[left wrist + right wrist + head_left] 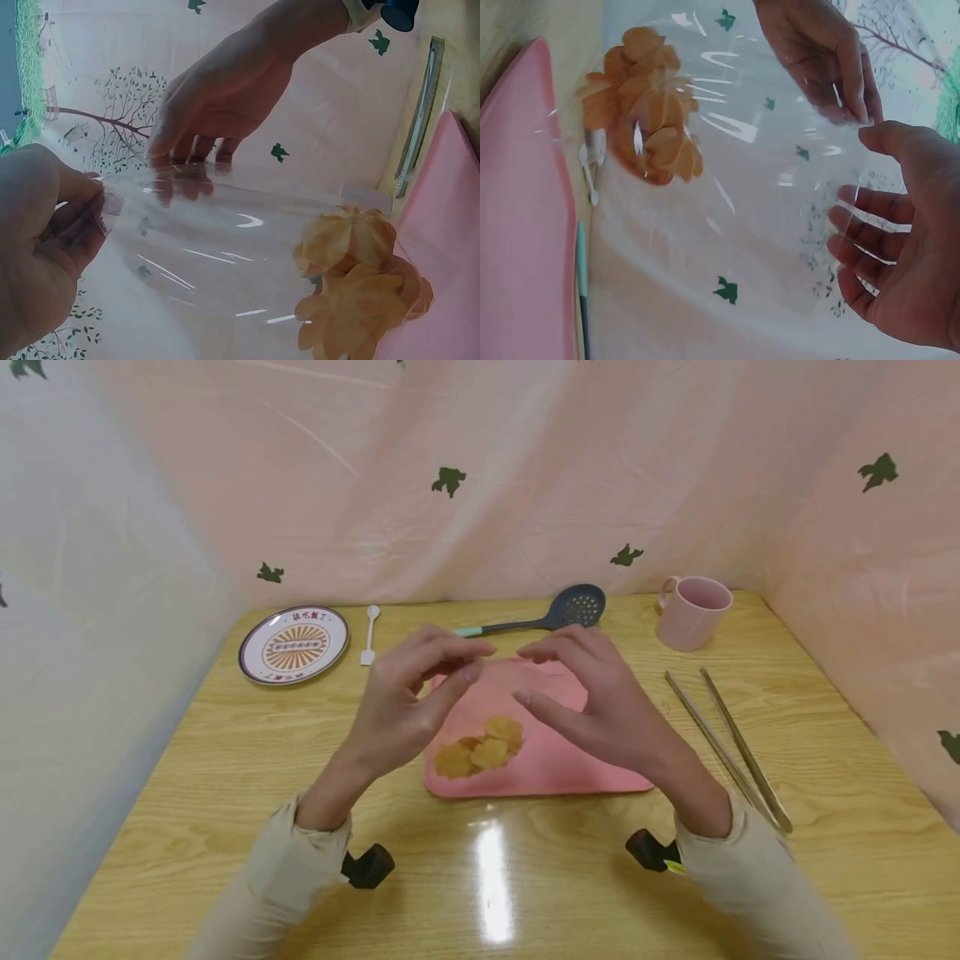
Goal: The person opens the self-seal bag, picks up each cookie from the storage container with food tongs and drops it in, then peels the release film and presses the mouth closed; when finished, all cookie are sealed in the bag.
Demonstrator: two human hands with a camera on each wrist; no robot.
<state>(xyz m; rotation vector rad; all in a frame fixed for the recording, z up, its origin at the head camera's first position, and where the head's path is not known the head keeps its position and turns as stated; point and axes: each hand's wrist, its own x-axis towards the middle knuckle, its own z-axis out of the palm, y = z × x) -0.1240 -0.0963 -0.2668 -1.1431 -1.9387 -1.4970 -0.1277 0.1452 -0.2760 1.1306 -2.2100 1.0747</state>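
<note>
A clear plastic bag [217, 240] hangs above a pink cutting board [555, 768], with several orange-brown flower-shaped pieces [352, 277] at its bottom. My left hand [408, 702] pinches the bag's upper edge between thumb and fingers, as the left wrist view shows. Close by, my right hand [915, 240] has its thumb and fingers spread apart at the bag's mouth. Its fingertips look to touch the film, without closing on it. From the head view the film itself is hardly visible; the pieces appear over the board's left part.
Behind the board lies a black slotted spoon [577, 607] with a green handle end. A patterned plate [296, 645] and a small white spoon [371, 635] are at the back left. On the right are a pink mug [692, 618] and metal tongs [738, 752].
</note>
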